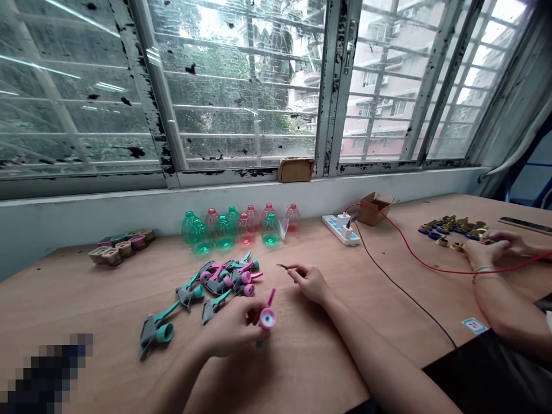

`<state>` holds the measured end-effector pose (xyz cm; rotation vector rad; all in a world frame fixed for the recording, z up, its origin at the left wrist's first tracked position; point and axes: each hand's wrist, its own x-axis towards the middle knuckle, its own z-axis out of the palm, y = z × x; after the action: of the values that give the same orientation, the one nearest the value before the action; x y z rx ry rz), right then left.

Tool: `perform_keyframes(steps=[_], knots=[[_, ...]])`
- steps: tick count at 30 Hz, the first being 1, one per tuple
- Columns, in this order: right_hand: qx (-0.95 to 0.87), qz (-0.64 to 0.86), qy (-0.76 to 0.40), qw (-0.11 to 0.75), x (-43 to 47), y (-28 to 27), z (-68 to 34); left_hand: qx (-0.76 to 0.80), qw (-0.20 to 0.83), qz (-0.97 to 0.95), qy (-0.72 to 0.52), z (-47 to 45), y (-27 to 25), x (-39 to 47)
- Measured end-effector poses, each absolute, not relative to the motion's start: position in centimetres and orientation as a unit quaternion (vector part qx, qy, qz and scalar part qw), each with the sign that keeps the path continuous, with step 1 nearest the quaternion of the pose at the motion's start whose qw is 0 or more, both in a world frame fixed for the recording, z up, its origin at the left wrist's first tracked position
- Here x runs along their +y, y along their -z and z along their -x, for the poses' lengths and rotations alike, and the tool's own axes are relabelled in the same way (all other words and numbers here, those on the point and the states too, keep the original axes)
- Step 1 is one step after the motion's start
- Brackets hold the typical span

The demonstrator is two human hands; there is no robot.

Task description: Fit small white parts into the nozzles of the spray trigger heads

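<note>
My left hand (235,329) is closed around a spray trigger head with a pink collar (267,318) and a pink lever, its round opening facing me. In my right hand (311,283), resting on the table to the right, thin dark tweezers (282,266) are pinched, with the tips pointing left. Just beyond my left hand lies a pile of grey spray heads (218,282) with teal or pink levers. One grey and teal spray head (155,334) sits apart, left of my left hand.
Green and pink clear bottles (224,233) stand by the wall. Left of them are small stacked containers (123,247). A power strip (340,230) with a red cable, a cardboard box (375,209) and gold and blue parts (452,227) lie right, by another person's hands (487,253).
</note>
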<state>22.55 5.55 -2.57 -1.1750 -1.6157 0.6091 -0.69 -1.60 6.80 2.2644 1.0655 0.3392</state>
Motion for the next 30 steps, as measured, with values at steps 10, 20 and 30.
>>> perform_keyframes(steps=[10,20,30], knots=[[-0.671,0.486,-0.235,0.508,4.1,2.1,-22.9,0.404,0.288,-0.830,-0.254,-2.2,-1.2,-0.2],[-0.832,0.468,-0.033,0.296,-0.8,-2.1,-22.7,0.403,0.248,-0.838,-0.272,-1.1,-1.1,0.8],[-0.870,0.477,0.091,0.082,-2.4,-5.2,-21.3,0.407,0.205,-0.862,-0.220,-0.7,-0.9,0.8]])
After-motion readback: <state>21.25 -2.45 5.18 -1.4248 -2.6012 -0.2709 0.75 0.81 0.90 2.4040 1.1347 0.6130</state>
